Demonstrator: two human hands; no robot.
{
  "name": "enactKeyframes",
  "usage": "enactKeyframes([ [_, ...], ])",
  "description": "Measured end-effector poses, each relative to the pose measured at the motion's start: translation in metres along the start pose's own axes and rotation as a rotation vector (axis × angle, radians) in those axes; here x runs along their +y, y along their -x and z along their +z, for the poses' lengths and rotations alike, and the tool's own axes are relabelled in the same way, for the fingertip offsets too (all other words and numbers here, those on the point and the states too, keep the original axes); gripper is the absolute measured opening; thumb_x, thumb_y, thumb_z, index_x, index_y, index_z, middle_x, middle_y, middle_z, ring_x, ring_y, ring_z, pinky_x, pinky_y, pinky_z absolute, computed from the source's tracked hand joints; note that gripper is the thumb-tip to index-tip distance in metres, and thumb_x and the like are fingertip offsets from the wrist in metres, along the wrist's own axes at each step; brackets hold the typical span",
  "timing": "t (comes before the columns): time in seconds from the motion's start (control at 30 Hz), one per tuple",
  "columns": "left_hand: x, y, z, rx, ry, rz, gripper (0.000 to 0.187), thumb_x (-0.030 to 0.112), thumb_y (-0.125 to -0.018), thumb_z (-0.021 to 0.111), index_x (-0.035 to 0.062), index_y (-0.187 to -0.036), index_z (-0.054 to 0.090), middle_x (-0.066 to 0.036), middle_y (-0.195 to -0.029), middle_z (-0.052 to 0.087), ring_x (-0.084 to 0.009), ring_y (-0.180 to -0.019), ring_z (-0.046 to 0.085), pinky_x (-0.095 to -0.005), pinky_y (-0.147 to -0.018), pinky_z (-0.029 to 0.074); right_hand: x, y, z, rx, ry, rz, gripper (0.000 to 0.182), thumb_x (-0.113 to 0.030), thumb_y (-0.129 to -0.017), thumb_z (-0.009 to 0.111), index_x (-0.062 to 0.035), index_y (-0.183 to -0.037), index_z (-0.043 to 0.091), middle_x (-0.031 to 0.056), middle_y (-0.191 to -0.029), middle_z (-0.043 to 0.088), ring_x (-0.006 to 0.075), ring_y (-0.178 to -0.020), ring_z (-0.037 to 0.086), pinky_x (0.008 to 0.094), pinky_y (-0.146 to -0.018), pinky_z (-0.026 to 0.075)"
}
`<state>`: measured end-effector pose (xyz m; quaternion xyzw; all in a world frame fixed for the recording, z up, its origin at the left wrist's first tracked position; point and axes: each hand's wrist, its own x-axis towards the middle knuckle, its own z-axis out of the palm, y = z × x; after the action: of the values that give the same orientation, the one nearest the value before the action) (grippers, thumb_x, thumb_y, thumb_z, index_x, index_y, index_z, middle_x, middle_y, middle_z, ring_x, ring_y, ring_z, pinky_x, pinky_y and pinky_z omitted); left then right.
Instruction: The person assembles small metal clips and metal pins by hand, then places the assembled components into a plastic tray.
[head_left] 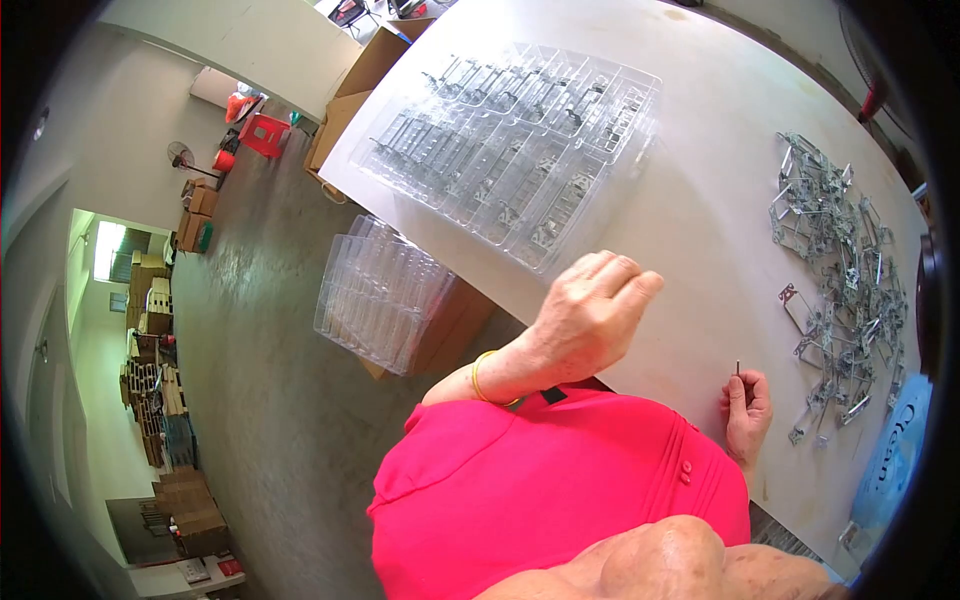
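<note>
My left hand (597, 312), with a yellow band at the wrist, is over the table edge beside a clear plastic tray (560, 250). Its fingers are curled together, and whatever may be in them is hidden. Metal brackets (510, 90) lie in rows in the tray's compartments. Lower right, my right hand (747, 412) is closed, pinching a thin, short metal pin (738, 368) that points up. To the right of that hand spreads a tangled pile of loose metal brackets (850, 280).
The white table (700, 220) carries tray and pile. A blue packet (893, 455) marked "Clean" stands at the right edge. Left of the table, clear trays (375, 300) rest on a cardboard box (455, 325). Another carton (360, 90) touches the far corner. A red stool (264, 135) stands farther off.
</note>
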<state>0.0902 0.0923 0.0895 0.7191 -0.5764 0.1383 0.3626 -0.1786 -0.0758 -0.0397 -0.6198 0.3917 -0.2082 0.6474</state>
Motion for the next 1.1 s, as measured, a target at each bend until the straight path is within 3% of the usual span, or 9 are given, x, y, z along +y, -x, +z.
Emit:
enactKeyframes([
  [0.17,0.004,0.0,0.013,-0.107,0.084,0.019,0.028,-0.01,-0.074,0.068,-0.0005,-0.1,0.069,-0.013,-0.091,0.067,-0.0301,-0.083,0.067,-0.0408,-0.074,0.055,0.002,0.002,-0.002,0.01,-0.003,-0.005,0.01,-0.016,-0.103,0.064,-0.0072,-0.105,0.061,-0.002,-0.083,0.063,0.0057,-0.073,0.056,0.0216,-0.064,0.047],
  [0.37,-0.046,-0.012,-0.054,0.137,-0.369,-0.081,0.021,-0.008,-0.086,0.064,-0.0004,-0.104,0.07,-0.015,-0.095,0.07,-0.0331,-0.087,0.067,-0.0421,-0.077,0.054,0.005,0.004,-0.002,0.02,-0.027,-0.02,0.009,-0.016,-0.103,0.064,-0.0073,-0.105,0.061,-0.0022,-0.083,0.062,0.0058,-0.072,0.056,0.0219,-0.065,0.047],
  [0.47,-0.074,-0.014,-0.085,0.106,-0.483,-0.191,0.016,-0.003,-0.09,0.065,0.0004,-0.104,0.071,-0.016,-0.093,0.069,-0.034,-0.086,0.067,-0.0417,-0.077,0.054,0.007,0.002,-0.002,0.007,-0.043,-0.005,0.009,-0.016,-0.103,0.064,-0.0074,-0.105,0.061,-0.0022,-0.082,0.062,0.0056,-0.071,0.056,0.0221,-0.063,0.047],
  [0.57,-0.104,-0.01,-0.094,-0.109,-0.538,-0.282,0.015,0.007,-0.095,0.063,0.002,-0.104,0.073,-0.017,-0.091,0.068,-0.0343,-0.086,0.068,-0.0424,-0.078,0.053,0.004,-0.003,-0.002,-0.022,-0.044,-0.001,0.009,-0.016,-0.103,0.064,-0.0074,-0.105,0.061,-0.0021,-0.081,0.062,0.0055,-0.069,0.055,0.0224,-0.062,0.047],
  [0.87,-0.13,-0.008,-0.085,-0.277,-0.562,-0.314,0.015,0.005,-0.091,0.064,0.0017,-0.1,0.075,-0.017,-0.088,0.066,-0.0338,-0.087,0.067,-0.0428,-0.08,0.053,0.002,0.0,-0.001,-0.002,0.011,-0.021,0.009,-0.016,-0.102,0.065,-0.0073,-0.104,0.061,-0.0019,-0.08,0.062,0.0055,-0.069,0.056,0.022,-0.061,0.047],
  [1.1,-0.127,-0.006,-0.085,-0.222,-0.514,-0.349,0.017,0.003,-0.091,0.063,0.0016,-0.105,0.074,-0.017,-0.09,0.066,-0.0353,-0.089,0.067,-0.0438,-0.081,0.053,0.0,-0.001,0.0,-0.001,0.026,-0.015,0.008,-0.016,-0.103,0.064,-0.008,-0.103,0.061,-0.0023,-0.08,0.061,0.0053,-0.069,0.056,0.0218,-0.06,0.046],
])
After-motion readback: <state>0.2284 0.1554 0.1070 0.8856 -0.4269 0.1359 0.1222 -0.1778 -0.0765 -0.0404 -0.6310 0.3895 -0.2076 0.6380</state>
